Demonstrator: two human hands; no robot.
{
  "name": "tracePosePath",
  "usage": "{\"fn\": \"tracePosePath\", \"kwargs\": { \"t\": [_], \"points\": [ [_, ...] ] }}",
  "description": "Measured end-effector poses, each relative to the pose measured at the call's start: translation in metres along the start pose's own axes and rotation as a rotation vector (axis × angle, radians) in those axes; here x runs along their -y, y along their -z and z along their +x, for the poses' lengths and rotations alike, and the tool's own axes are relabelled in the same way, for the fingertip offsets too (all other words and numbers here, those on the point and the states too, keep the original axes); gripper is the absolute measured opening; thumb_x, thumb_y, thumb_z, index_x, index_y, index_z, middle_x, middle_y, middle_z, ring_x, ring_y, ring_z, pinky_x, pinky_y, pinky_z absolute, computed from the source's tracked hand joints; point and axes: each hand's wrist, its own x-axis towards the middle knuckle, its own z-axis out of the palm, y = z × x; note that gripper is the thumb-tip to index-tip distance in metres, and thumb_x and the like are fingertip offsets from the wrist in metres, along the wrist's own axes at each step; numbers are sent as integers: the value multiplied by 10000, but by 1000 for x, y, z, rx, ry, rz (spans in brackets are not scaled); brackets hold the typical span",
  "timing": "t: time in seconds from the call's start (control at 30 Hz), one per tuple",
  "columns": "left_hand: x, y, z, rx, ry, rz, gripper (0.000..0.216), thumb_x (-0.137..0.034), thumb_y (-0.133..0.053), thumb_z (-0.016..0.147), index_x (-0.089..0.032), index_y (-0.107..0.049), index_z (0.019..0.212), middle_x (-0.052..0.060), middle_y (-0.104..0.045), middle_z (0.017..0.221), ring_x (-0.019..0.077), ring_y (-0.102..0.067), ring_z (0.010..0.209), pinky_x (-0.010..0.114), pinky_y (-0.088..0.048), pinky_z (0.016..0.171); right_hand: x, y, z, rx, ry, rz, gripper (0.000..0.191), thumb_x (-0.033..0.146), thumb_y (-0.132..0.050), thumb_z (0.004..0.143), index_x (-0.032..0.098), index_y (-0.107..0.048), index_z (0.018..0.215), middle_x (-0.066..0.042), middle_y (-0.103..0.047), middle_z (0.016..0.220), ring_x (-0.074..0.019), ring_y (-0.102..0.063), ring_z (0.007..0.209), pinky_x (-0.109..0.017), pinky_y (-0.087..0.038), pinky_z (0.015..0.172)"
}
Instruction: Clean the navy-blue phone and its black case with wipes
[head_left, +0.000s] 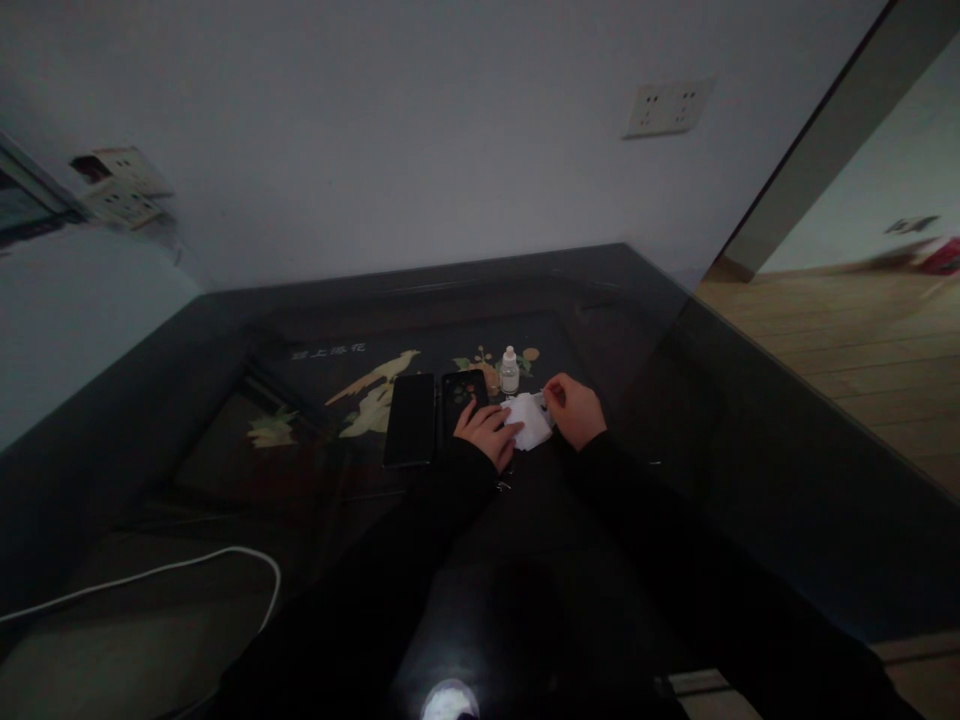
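My left hand (487,430) rests on a dark glass-topped table (750,470), fingers curled on the left edge of a small white cloth or tissue (531,420). On the cloth's upper right corner, my right hand (576,410) is closed in a pinch. Just left of my left hand lie a black phone (411,420) and a black phone case (463,392), side by side. Behind the cloth stands a small clear dropper bottle (509,371) with a white cap.
A white cable (187,570) curves over the table's near left. Wall sockets (667,107) sit on the white wall behind. To the right is an open doorway and wooden floor (847,340). A bird and flower inlay shows under the glass.
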Motion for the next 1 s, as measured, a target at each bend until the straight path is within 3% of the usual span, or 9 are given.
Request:
{"fn": "tracePosePath", "kwargs": {
  "t": [0.27, 0.37, 0.5, 0.77, 1.0],
  "points": [
    [-1, 2, 1, -24, -10, 30, 302, -291, -504, 768, -296, -631, 1042, 40, -587, 1177, 235, -478, 1136, 481, -268, 1020, 5, 6, 0, -5, 128, -141, 134, 183, -467, 789, 167, -590, 839, -74, -605, 803, -203, -532, 775, -299, -364, 684],
    [-1, 2, 2, -35, -14, 37, 302, -276, -512, 758, -296, -635, 1033, 61, -542, 1239, 239, -438, 1194, 464, -276, 1017, 16, 6, -1, 23, 239, -163, 184, 255, -489, 819, 193, -609, 944, -78, -610, 941, -229, -500, 910, -323, -345, 752],
    [0, -2, 2, -11, -34, 27, 318, -275, -490, 771, -282, -626, 1059, 91, -535, 1253, 233, -434, 1212, 466, -260, 1031, 25, 1, -1, 62, 311, -203, 203, 322, -550, 806, 211, -624, 959, -65, -613, 958, -238, -473, 939, -332, -322, 757],
    [-1, 0, 5, 43, -27, -11, 340, -261, -494, 763, -254, -611, 1082, 106, -561, 1224, 229, -463, 1186, 500, -201, 1059, 22, -12, 12, 74, 286, -242, 148, 271, -509, 838, 196, -620, 776, -53, -624, 835, -209, -505, 874, -304, -327, 733],
    [-1, 2, 5, 49, -39, 4, 348, -266, -487, 761, -257, -613, 1086, 102, -568, 1210, 239, -471, 1174, 512, -192, 1059, 20, -9, 14, 26, 169, -244, 124, 216, -448, 839, 179, -565, 821, -60, -630, 816, -191, -547, 809, -272, -350, 697]
  ]
}}
